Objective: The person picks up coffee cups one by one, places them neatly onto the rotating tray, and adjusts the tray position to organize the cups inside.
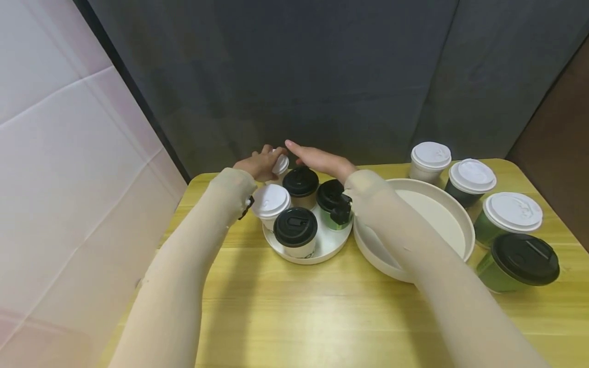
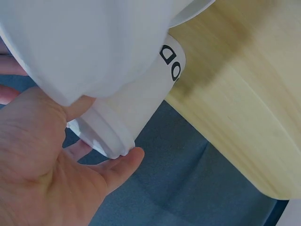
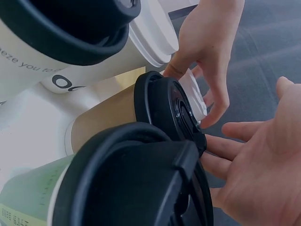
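Observation:
At the back of the small white round tray (image 1: pixel 329 244), my left hand (image 1: pixel 259 164) grips a white-lidded paper cup (image 2: pixel 148 96) by its lid, fingers and thumb around the rim. Dark letters mark that cup's side; whether its base touches the table cannot be told. My right hand (image 1: pixel 324 162) has its fingers extended, close by the black lid (image 3: pixel 171 110) of a brown cup (image 3: pixel 106 113); contact is unclear. Also on the tray are a black-lidded green cup (image 1: pixel 332 197), a white-lidded cup (image 1: pixel 271 202) and a black-lidded white cup (image 1: pixel 296 230).
A larger cream round tray (image 1: pixel 444 217) sits right of the small one, partly under my right forearm. Several lidded cups, among them a black-lidded green cup (image 1: pixel 520 260), line the table's right side. A dark curtain (image 1: pixel 294 76) hangs behind the wooden table (image 1: pixel 294 312).

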Action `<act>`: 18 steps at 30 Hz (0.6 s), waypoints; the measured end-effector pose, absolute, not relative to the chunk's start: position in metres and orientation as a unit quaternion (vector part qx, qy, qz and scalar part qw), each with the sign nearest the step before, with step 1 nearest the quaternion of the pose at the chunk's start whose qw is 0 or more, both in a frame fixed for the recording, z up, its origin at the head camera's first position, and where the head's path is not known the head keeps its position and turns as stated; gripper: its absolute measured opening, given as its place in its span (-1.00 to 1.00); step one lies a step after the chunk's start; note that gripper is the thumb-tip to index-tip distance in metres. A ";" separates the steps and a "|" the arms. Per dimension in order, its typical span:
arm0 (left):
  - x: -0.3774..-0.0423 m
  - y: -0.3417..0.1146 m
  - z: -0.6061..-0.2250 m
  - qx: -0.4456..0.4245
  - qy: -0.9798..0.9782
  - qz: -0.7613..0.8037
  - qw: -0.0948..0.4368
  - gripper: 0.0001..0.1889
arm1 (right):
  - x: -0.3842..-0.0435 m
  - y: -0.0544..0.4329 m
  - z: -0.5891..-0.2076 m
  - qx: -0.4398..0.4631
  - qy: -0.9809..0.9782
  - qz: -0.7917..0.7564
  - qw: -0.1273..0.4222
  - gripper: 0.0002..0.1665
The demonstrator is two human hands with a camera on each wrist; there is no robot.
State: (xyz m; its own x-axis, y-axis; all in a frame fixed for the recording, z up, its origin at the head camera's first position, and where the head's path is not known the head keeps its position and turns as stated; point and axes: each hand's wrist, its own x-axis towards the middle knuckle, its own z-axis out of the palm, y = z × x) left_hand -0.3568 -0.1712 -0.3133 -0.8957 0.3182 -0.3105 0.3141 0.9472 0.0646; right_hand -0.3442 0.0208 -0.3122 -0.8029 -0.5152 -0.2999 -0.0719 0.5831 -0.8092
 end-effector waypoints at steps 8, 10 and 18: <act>-0.355 -0.177 -0.298 0.173 0.975 0.014 0.140 -0.25 | -0.344 0.021 -0.309 -0.170 0.843 -0.440 0.258 -0.06; -0.355 -0.177 -0.291 0.174 0.975 0.012 0.137 -0.24 | -0.345 0.022 -0.308 -0.168 0.842 -0.443 0.257 -0.06; -0.355 -0.175 -0.263 0.171 0.976 0.008 0.134 -0.20 | -0.346 0.022 -0.303 -0.161 0.840 -0.454 0.248 -0.05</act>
State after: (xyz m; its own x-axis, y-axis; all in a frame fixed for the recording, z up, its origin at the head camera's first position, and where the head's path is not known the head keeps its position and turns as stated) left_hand -0.3550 -0.1752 -0.2629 -0.9056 0.3355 -0.2595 0.3314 0.9415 0.0606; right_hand -0.3457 0.0225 -0.3031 -0.8252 -0.4959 -0.2703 -0.0455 0.5353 -0.8434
